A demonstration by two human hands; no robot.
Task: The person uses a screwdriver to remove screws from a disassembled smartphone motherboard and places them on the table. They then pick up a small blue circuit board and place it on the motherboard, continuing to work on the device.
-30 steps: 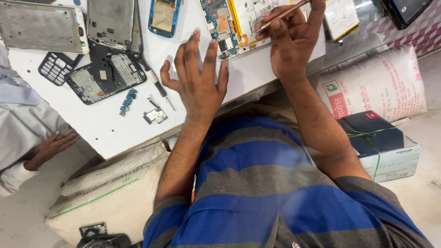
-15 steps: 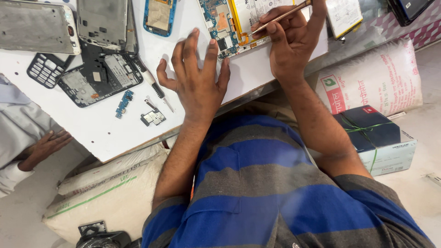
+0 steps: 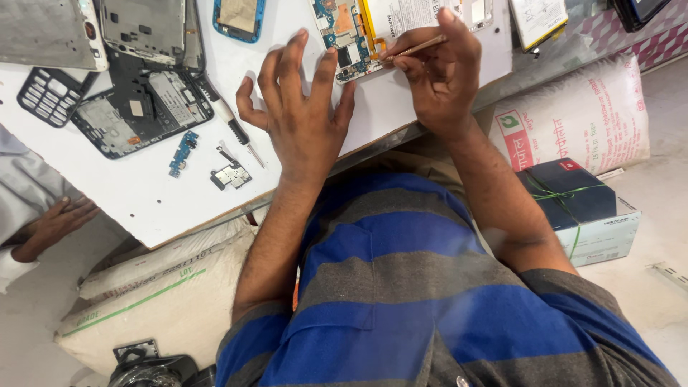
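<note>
A: Where did the hands sit?

B: The left hand (image 3: 301, 118) lay flat on the white worktop (image 3: 143, 193), fingers spread, holding nothing; its fingertips reached toward the opened phone with the bare green circuit board and white battery (image 3: 380, 29) at twelve o'clock. The right hand (image 3: 437, 79) was closed in a pen-style pinch round a thin tan prying stick (image 3: 412, 49), whose tip pointed at ten o'clock onto the board's edge.

A: Which step, by the look of it?

B: Probing or lifting a part on the board, as far as could be judged. The tip's exact contact was too small to tell.

A: And the next move?

B: It would likely call for the flat hand to steady the phone while the stick worked gently, with little force.

A: What lay around?

B: At nine o'clock, a black stripped phone frame (image 3: 136, 107), a small blue circuit strip (image 3: 183, 152) and a slim black screwdriver (image 3: 228, 120). Another person's hand (image 3: 57, 222) rested off the table's edge, well apart.
</note>
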